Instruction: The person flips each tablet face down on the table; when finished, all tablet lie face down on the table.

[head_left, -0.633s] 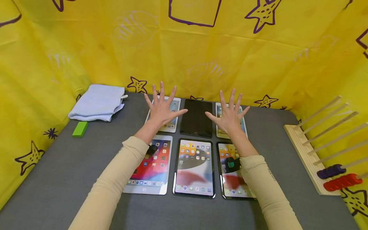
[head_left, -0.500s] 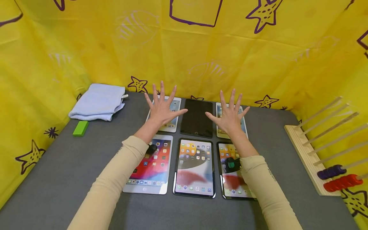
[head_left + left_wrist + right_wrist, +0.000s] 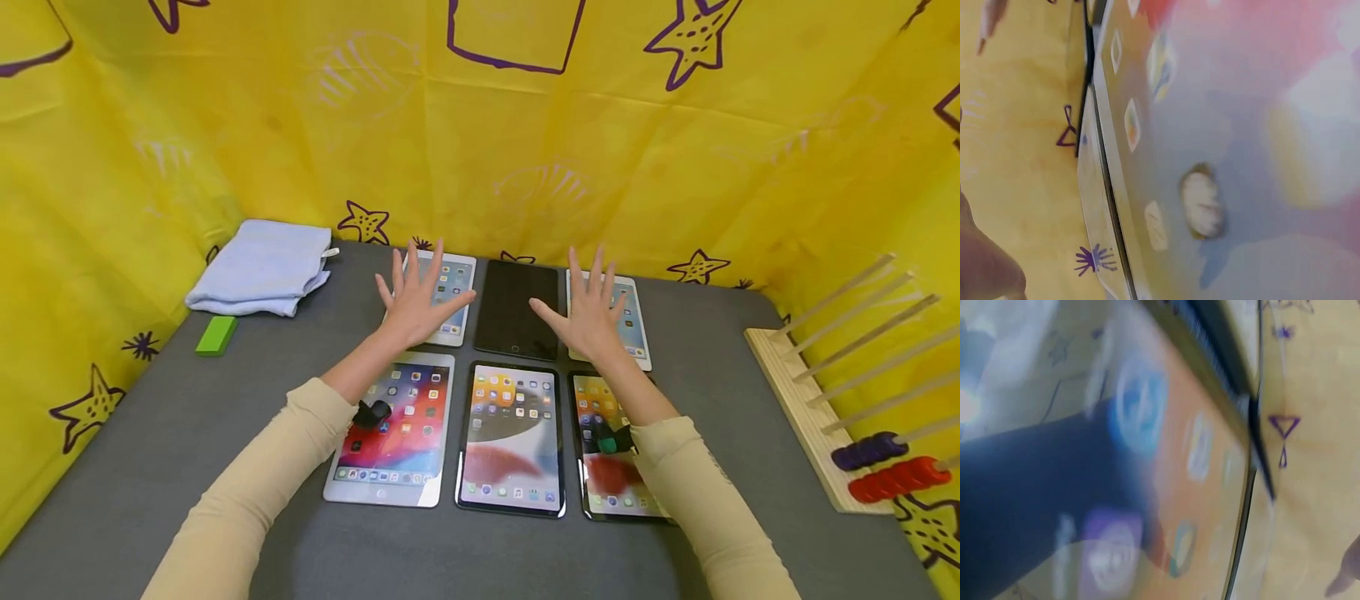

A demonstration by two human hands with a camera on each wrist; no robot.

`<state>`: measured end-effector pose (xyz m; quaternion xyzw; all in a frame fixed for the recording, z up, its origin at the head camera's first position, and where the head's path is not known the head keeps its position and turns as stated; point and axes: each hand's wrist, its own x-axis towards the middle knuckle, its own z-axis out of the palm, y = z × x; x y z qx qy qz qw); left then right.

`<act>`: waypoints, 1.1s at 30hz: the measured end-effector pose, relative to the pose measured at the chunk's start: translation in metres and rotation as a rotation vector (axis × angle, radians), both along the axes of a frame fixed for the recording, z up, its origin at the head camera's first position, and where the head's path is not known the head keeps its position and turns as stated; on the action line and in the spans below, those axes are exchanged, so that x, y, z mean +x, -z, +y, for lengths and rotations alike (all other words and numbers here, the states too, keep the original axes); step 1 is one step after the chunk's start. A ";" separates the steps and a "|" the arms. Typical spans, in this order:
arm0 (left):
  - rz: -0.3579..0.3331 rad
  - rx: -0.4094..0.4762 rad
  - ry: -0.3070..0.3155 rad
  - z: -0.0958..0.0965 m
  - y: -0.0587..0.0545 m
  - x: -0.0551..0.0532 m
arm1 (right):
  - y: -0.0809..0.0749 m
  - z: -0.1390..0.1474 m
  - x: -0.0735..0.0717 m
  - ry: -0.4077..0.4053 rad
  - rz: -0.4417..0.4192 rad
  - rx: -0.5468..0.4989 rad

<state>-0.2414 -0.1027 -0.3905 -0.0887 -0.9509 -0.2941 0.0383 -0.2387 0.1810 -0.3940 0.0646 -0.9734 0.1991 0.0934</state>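
Six tablets lie on the grey table in two rows. My left hand (image 3: 416, 308), fingers spread, is over the back-left white tablet (image 3: 452, 302); whether it touches the glass I cannot tell. Likewise spread, my right hand (image 3: 591, 321) is over the back-right white tablet (image 3: 633, 325). Between them lies a dark-screened black tablet (image 3: 516, 308). In the front row are a white tablet with a red and blue screen (image 3: 397, 433), a black-edged tablet (image 3: 512, 437) and another black-edged tablet (image 3: 611, 475), partly under my right forearm. Neither hand holds anything.
A folded light-blue cloth (image 3: 262, 267) lies at the back left, with a green block (image 3: 217, 336) before it. At the right stands a wooden peg rack (image 3: 798, 417) with purple beads (image 3: 868, 451) and red beads (image 3: 900, 479). A yellow patterned curtain (image 3: 450, 125) encloses the table.
Both hands have lowered a little toward the tablets, and their fingertips sit nearer in the head view. The left forearm has swung slightly outward to the left. The tablets stay in place.
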 end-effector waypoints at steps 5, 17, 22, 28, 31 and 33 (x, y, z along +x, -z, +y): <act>-0.092 0.222 0.011 -0.014 -0.004 0.022 | -0.003 -0.013 0.013 -0.105 -0.058 -0.157; -0.505 0.620 -0.110 -0.069 -0.009 0.075 | -0.011 -0.057 0.058 -0.277 -0.407 -0.510; -0.602 0.642 -0.072 -0.094 -0.011 0.088 | -0.012 -0.075 0.075 -0.288 -0.649 -0.769; -0.773 0.638 -0.011 -0.113 -0.014 0.094 | -0.014 -0.089 0.093 -0.321 -0.873 -0.965; -0.849 0.654 0.005 -0.120 -0.016 0.098 | -0.013 -0.094 0.100 -0.322 -0.965 -1.027; -0.892 0.671 0.012 -0.122 -0.017 0.101 | -0.013 -0.097 0.104 -0.310 -1.008 -1.041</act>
